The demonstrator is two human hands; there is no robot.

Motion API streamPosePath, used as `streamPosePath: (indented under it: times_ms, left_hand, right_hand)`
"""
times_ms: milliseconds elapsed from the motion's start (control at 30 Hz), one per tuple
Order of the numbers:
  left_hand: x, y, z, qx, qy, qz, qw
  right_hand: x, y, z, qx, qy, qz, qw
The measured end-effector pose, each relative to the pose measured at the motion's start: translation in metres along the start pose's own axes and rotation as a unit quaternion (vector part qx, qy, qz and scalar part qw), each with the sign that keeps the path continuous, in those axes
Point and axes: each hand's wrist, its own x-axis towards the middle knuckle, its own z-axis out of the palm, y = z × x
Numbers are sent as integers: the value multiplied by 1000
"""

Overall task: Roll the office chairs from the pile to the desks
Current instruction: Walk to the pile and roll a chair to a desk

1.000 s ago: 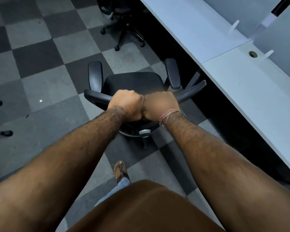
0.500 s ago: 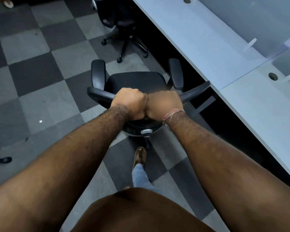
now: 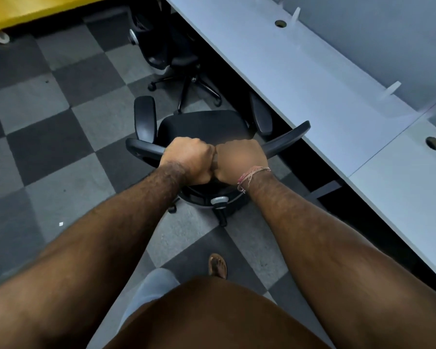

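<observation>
Gripping a black chair point(image 3: 202, 127) on checkered carpet point(image 3: 48, 157) beside white desks point(image 3: 300, 79), both hands' fingers curl closed.

The checkered grey carpet floor point(image 3: 48, 152) carries a black office chair point(image 3: 202, 129) beside the long white desk point(image 3: 300, 79). A second chair point(image 3: 176, 61) stands farther along, partly under that desk.

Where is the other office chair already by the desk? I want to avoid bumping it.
In the head view, the parked chair stands top centre, against the desk edge, just beyond the gripped chair on the checkered floor.
</observation>
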Motion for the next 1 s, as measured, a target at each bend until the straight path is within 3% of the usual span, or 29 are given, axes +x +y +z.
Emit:
streamPosePath:
  times_ms: [267, 567, 1000]
  left_hand:
    - [43, -72, 13, 0, 30, 77, 997]
    - [29, -161, 18, 23, 12, 196, 980]
    - [-44, -198, 25, 26, 0, 281, 959]
  right_hand:
    - [63, -23, -2, 6, -28, 77, 997]
    - [99, -113, -15, 19, -36, 202, 978]
    - [65, -219, -34, 33, -51, 289, 955]
